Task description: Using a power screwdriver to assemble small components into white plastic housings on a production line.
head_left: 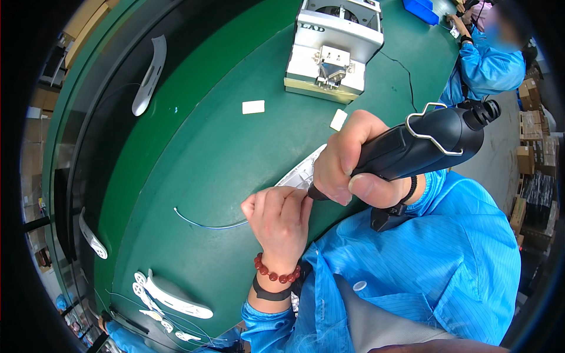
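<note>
My right hand (347, 159) is wrapped round a black electric screwdriver (412, 147) with a bent wire hanger at its rear end. The screwdriver's tip points down and left, close to the fingertips of my left hand (279, 215). Those fingers are closed on a long white plastic housing (301, 169), whose ribbed inner side faces up. My hands hide much of the housing and the spot under the screwdriver tip. A thin blue cable (206, 226) runs out from beside my left hand across the green table (200, 182).
Ahead stands a white and black bench machine (329, 59) with a metal fixture. Two small pale cards (253, 107) lie before it. White curved parts (176, 299) with cables sit at lower left; another curved part (149, 76) is on the moving-belt side. At upper right a co-worker (488, 65) sits near a blue bin (421, 10).
</note>
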### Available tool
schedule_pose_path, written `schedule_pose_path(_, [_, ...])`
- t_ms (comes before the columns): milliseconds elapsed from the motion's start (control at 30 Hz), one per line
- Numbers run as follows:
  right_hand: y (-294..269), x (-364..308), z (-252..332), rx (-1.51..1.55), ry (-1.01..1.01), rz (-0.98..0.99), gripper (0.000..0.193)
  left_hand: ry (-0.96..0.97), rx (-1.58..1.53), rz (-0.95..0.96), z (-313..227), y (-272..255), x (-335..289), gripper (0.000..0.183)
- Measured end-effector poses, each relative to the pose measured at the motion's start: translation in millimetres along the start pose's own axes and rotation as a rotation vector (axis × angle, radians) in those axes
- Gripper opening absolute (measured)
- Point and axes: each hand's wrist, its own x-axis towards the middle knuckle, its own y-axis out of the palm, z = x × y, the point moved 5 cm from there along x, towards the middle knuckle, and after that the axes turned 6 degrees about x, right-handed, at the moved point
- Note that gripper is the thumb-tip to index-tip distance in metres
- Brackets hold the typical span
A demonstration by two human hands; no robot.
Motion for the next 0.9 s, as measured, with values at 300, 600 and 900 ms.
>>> schedule_pose_path(300, [-0.3, -1.2, -1.8, -0.011, 0.055, -0.022, 0.024, -0.002, -0.008, 0.009, 1.9, 0.8, -1.2, 0.018])
schedule_pose_path(600, [-9.5, -2.3, -0.7, -0.142, 0.06, -0.092, 0.023, -0.089, 0.146, 0.08, 3.7, 3.6, 4.3, 0.066])
schedule_pose_path(900, [-18.8, 1.0, 1.2, -0.081, -0.109, -0.067, 0.02, -0.102, 0.113, 0.208, 13.4, 7.2, 5.1, 0.076])
